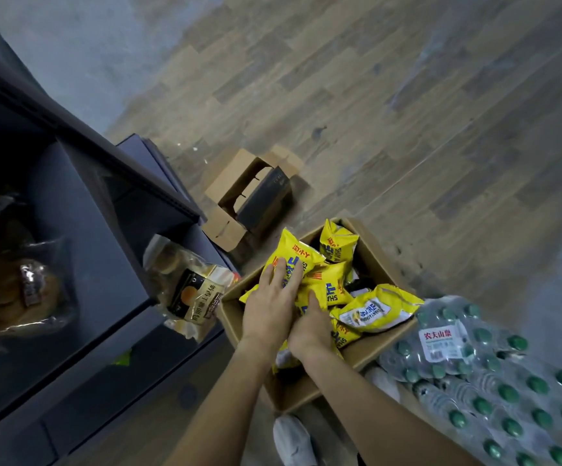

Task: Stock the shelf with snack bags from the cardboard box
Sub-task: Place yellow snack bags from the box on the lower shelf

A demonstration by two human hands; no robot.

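An open cardboard box on the floor holds several yellow snack bags. My left hand lies on top of one yellow bag at the box's left side, its fingers spread and fairly straight. Close beside it, my right hand reaches down among the bags. Its thumb lies over a yellow bag, and its fingers are hidden under the bags. The dark shelf stands to the left of the box.
Packaged bread lies at the shelf's edge, with more wrapped bread deeper in. An empty opened carton sits on the wooden floor beyond. A shrink-wrapped pack of green-capped water bottles borders the box on the right. My white shoe is below.
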